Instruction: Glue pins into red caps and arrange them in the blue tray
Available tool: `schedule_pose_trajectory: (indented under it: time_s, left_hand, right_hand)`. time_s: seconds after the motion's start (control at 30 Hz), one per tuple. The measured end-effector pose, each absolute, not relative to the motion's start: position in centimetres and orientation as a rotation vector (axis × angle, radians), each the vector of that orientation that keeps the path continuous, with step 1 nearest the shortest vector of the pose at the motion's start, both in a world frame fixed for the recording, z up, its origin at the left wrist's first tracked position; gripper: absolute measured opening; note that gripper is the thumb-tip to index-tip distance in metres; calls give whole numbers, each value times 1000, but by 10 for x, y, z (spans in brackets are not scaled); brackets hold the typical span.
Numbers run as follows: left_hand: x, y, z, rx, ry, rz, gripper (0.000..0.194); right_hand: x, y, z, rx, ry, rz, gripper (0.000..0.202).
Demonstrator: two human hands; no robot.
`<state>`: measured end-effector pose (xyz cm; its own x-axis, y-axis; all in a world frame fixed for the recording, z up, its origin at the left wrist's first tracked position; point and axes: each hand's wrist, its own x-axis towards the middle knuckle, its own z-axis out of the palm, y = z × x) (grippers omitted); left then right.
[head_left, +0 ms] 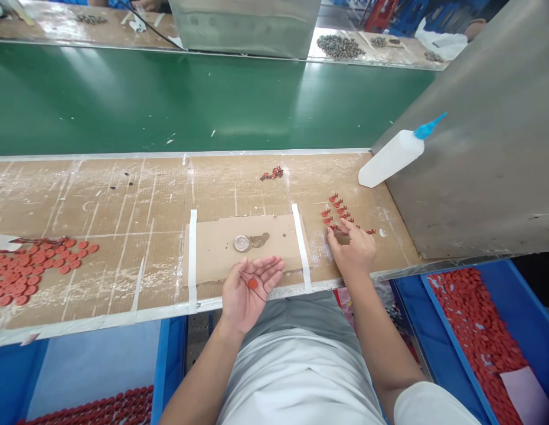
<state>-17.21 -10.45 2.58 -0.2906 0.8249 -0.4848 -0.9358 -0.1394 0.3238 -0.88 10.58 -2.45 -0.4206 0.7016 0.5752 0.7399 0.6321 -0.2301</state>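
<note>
My left hand (248,295) is palm up over the front edge of the bench, fingers stretched out and slightly curled. A small red disc (252,284) lies on its palm. Just beyond that hand, a round metal-rimmed piece (241,242) sits on a taped cardboard sheet (212,260), beside a dark wet stain. To the right, my right hand (355,251) reaches down among small red discs with metal stems (338,203), set out in loose rows. Its thumb and index finger close around one of these pieces, partly hidden by the fingers.
Red discs (30,265) are piled at the left. A small cluster of stemmed pieces (273,173) lies farther back. A white squeeze bottle (392,158) leans by the metal panel (478,147). Blue bins (531,295) stand below; a green belt (190,100) runs behind.
</note>
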Motion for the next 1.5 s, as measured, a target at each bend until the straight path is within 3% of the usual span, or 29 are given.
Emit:
schedule_pose_trajectory:
  time_s: [0.2, 0.47, 0.7, 0.9, 1.07, 1.2, 1.3, 1.5]
  left_hand:
    - [-172, -103, 30, -186, 584, 1745, 49]
    - [-166, -101, 41, -129, 550, 1751, 51]
    - [-164, -109, 43, -71, 684, 1765, 43]
    - [-162, -112, 44, -47, 786, 1799, 39]
    - [-161, -113, 42, -34, 820, 1814, 40]
    - [-161, -120, 34, 79, 912, 1950, 32]
    - [-162, -128, 19, 338, 1037, 2034, 22]
    - [-166, -135, -5, 718, 1196, 1995, 31]
  right_hand:
    - [-5, 70, 2, -952, -2117, -49, 36]
    - [-46, -10, 31, -157, -2419, 749, 46]
    - [-67, -20, 29, -238, -2331, 1081, 22]
    - [-69, -25, 36, -185, -2343, 1179, 33]
    - [-71, -29, 36, -158, -2311, 1360, 22]
    - [-73, -29, 34, -533, -1994, 1848, 10]
    - [-73, -26, 30, -745, -1530, 2284, 15]
    - [-74, -25, 27, -775, -1136, 2548, 22]
